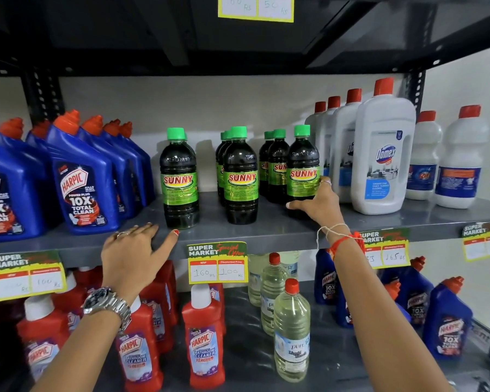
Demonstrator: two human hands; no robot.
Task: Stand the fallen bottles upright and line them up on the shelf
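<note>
Dark Sunny bottles with green caps stand upright on the grey shelf (266,230) in three short rows. The left front bottle (179,179) stands alone, the middle front bottle (240,176) heads a row, and the right front bottle (302,168) heads another. My right hand (318,205) wraps around the lower part of the right front bottle, thumb stretched left along the shelf. My left hand (136,256) rests flat on the shelf's front edge, fingers apart, just left of the left bottle and holding nothing.
Blue Harpic bottles (79,179) crowd the shelf's left side. White Domex bottles (382,154) stand to the right, close to my right hand. Price tags (217,263) hang on the shelf edge. Below are red Harpic bottles (204,338) and clear bottles (292,332).
</note>
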